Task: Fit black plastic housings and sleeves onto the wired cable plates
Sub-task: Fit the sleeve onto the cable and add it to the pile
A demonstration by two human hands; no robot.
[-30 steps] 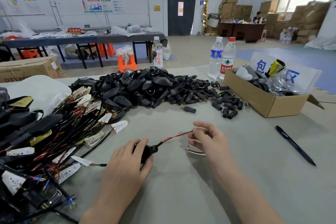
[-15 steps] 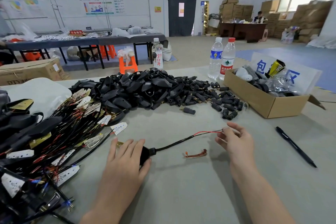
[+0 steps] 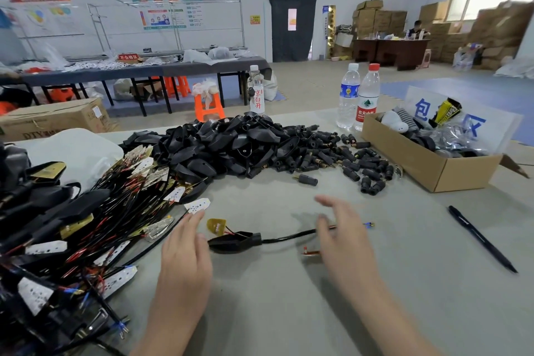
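On the table [image 3: 289, 312] a big heap of housings [image 3: 231, 144] lies far from the hands, with the sleeves [image 3: 346, 159] spread to its right. One cable [image 3: 289, 237] lies flat, running left to right between the hands. Its housing [image 3: 234, 241] end is just beside the left hand [image 3: 185, 263], which is flat with straight fingers and holds nothing. The right hand [image 3: 344, 237] is spread wide over the cable, blurry, so I cannot tell if it touches. The bare tips [image 3: 370, 224] poke out to its right. The sleeves are closer to the right hand, so it looks best placed to fetch one.
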